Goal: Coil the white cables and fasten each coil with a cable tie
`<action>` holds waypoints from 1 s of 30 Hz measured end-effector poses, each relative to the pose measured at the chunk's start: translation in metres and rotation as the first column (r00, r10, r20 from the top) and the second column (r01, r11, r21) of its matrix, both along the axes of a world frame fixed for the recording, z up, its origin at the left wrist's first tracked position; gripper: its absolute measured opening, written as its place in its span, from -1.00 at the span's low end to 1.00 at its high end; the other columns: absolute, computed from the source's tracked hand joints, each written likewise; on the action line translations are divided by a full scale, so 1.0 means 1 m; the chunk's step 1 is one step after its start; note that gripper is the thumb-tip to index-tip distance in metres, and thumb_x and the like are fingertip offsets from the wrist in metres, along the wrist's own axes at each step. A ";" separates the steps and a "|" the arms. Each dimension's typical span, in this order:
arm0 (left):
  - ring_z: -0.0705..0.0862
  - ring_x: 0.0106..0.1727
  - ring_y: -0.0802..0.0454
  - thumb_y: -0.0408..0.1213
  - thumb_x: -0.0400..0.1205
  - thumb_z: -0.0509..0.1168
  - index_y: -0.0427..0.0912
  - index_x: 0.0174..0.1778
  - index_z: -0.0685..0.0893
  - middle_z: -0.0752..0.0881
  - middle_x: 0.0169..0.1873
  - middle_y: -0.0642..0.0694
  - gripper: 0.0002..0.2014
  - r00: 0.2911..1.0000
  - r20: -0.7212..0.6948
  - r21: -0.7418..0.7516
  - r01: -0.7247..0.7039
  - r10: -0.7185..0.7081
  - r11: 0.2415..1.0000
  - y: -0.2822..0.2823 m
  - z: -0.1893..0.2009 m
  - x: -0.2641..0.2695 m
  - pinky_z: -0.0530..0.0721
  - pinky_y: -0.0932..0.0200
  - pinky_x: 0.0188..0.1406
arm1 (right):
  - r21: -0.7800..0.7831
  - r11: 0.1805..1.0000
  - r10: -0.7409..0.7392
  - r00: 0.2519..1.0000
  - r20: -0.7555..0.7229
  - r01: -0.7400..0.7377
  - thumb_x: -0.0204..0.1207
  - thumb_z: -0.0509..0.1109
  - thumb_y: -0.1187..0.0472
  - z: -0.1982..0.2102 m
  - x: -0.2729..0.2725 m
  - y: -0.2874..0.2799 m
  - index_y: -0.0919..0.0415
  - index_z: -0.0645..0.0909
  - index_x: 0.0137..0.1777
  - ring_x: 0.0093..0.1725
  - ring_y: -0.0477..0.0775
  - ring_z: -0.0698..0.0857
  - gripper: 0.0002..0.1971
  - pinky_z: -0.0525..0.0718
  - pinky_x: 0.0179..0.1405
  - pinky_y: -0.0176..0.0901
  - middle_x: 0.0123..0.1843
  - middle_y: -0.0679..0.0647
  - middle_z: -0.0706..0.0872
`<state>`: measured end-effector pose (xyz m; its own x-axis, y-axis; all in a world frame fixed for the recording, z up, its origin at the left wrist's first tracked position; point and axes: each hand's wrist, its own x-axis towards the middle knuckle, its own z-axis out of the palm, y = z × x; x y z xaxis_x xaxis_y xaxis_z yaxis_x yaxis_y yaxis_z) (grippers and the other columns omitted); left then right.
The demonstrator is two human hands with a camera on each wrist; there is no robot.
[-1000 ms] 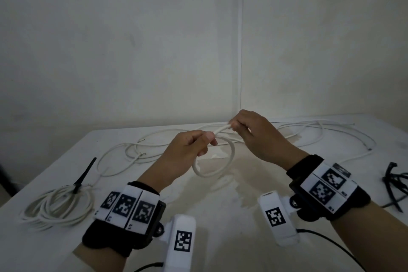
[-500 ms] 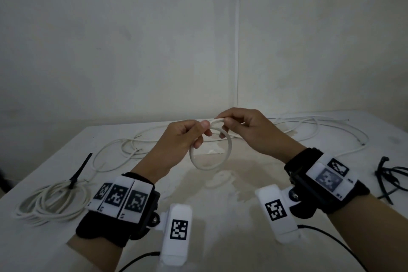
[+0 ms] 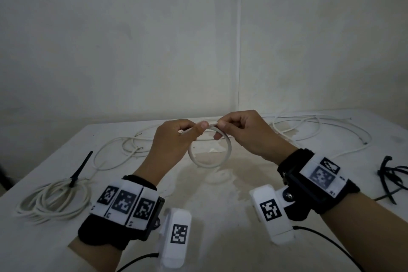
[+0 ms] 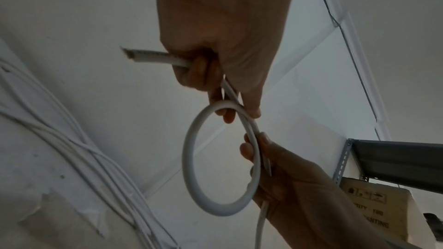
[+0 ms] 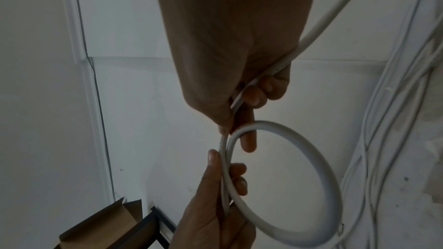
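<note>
Both hands hold one small loop of white cable [image 3: 209,164] in the air above the table's middle. My left hand [image 3: 196,130] pinches the top of the loop, and the cable's cut end [image 4: 134,56] sticks out past its fingers. My right hand [image 3: 220,127] pinches the same crossing from the right, and the cable's long part trails off behind it. The left wrist view shows the loop [image 4: 191,168] hanging between the left hand [image 4: 215,82] and the right hand [image 4: 275,168]. The right wrist view shows the loop [image 5: 323,168] below the right hand [image 5: 242,105].
A finished white coil [image 3: 55,201] with a black cable tie [image 3: 80,169] lies at the table's left. Loose white cables [image 3: 320,126] sprawl along the back edge by the wall corner. Several black cable ties [image 3: 393,179] lie at the right edge.
The two hands have come closer together at the top of the loop, and the loop hangs lifted a little higher off the table.
</note>
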<state>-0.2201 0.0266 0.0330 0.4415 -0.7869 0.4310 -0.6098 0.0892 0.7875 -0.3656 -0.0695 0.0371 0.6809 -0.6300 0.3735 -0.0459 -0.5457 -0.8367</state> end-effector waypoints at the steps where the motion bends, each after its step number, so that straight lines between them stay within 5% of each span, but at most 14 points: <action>1: 0.53 -0.53 0.30 -0.05 0.59 0.30 -0.07 -0.43 0.71 0.65 -0.58 0.14 -0.70 1.000 -0.029 0.019 -0.009 0.010 1.000 0.000 -0.001 0.003 0.44 0.46 -0.38 | 0.010 1.000 -0.009 1.000 0.003 0.009 0.58 0.31 0.28 0.000 0.000 0.000 0.11 0.69 -0.27 -0.61 -0.18 0.46 -0.78 0.47 -0.51 -0.34 -0.43 -0.12 0.77; 4: 0.55 -0.56 0.23 -0.25 0.66 0.19 -0.22 -0.42 0.63 0.58 -0.54 -0.01 -0.67 0.974 -0.226 0.085 0.024 -0.005 0.996 0.005 0.002 0.010 0.60 0.24 -0.34 | 0.041 0.999 -0.017 1.000 0.009 0.017 0.58 0.30 0.32 -0.002 0.000 -0.003 0.17 0.67 -0.27 -0.62 -0.19 0.53 -0.78 0.49 -0.53 -0.42 -0.38 -0.08 0.76; 7: 0.67 -0.45 0.22 -0.38 0.67 0.14 -0.26 -0.29 0.68 0.65 -0.51 0.02 -0.72 0.939 -0.333 0.141 0.138 -0.084 0.980 0.014 0.006 0.014 0.72 0.31 -0.28 | 0.066 0.998 -0.017 1.000 -0.009 0.018 0.59 0.29 0.33 -0.003 -0.002 -0.005 0.20 0.67 -0.27 -0.59 -0.18 0.58 -0.78 0.52 -0.52 -0.42 -0.33 0.01 0.76; 12: 0.73 -0.37 0.25 -0.36 0.61 0.22 -0.21 -0.17 0.71 0.76 -0.45 0.04 -0.84 0.806 -0.569 0.142 0.290 -0.162 0.946 0.023 0.003 0.022 0.72 0.27 -0.22 | 0.092 0.995 -0.022 1.000 -0.013 0.023 0.58 0.29 0.34 -0.003 -0.003 -0.005 0.25 0.67 -0.27 -0.58 -0.19 0.63 -0.78 0.58 -0.51 -0.41 -0.34 0.03 0.75; 17: 0.65 -0.35 0.19 -0.35 0.47 0.31 -0.10 -0.50 0.63 0.71 -0.47 0.07 -0.79 0.717 -0.678 0.091 0.303 -0.164 0.949 0.020 -0.006 0.018 0.61 0.13 -0.13 | 0.095 0.995 -0.039 0.999 -0.024 0.041 0.58 0.31 0.33 -0.002 -0.002 -0.004 0.25 0.67 -0.31 -0.58 -0.18 0.64 -0.77 0.58 -0.52 -0.42 -0.37 0.02 0.75; 20: 0.64 -0.22 0.12 -0.25 0.32 0.33 -0.14 -0.40 0.59 0.71 -0.43 0.06 -0.94 0.664 -0.719 0.032 0.323 -0.203 0.946 0.018 -0.011 0.015 0.68 0.08 -0.13 | 0.108 0.993 -0.039 0.999 -0.013 0.040 0.58 0.30 0.33 -0.002 -0.004 -0.004 0.28 0.67 -0.29 -0.59 -0.19 0.63 -0.78 0.58 -0.53 -0.41 -0.35 0.06 0.75; 23: 0.75 -0.35 0.11 -0.30 0.34 0.30 -0.23 -0.34 0.53 0.73 -0.44 -0.01 -0.90 0.595 -0.765 -0.022 0.358 -0.246 0.934 0.017 -0.014 0.007 0.78 0.12 -0.28 | 0.101 0.993 -0.053 0.999 -0.013 0.054 0.57 0.31 0.32 -0.004 -0.004 -0.004 0.27 0.67 -0.30 -0.60 -0.17 0.63 -0.78 0.59 -0.54 -0.40 -0.37 0.05 0.76; 27: 0.60 -0.61 0.14 -0.37 0.44 0.33 -0.27 -0.25 0.52 0.63 -0.61 -0.02 -0.90 0.650 -0.733 0.009 0.304 -0.200 0.953 0.014 -0.015 -0.002 0.67 0.30 -0.54 | 0.114 0.992 -0.057 0.998 -0.022 0.059 0.57 0.32 0.32 -0.008 -0.002 -0.002 0.35 0.68 -0.29 -0.61 -0.15 0.61 -0.78 0.56 -0.57 -0.38 -0.42 0.05 0.75; 30: 0.56 -0.64 0.20 -0.41 0.52 0.37 -0.31 -0.22 0.60 0.58 -0.67 0.04 -0.93 0.820 -0.565 0.085 0.165 -0.088 0.983 0.010 -0.019 0.000 0.63 0.34 -0.57 | 0.124 0.991 -0.049 0.998 -0.030 0.052 0.56 0.34 0.30 -0.010 -0.003 0.001 0.42 0.68 -0.27 -0.62 -0.13 0.60 -0.77 0.55 -0.59 -0.36 -0.49 0.03 0.73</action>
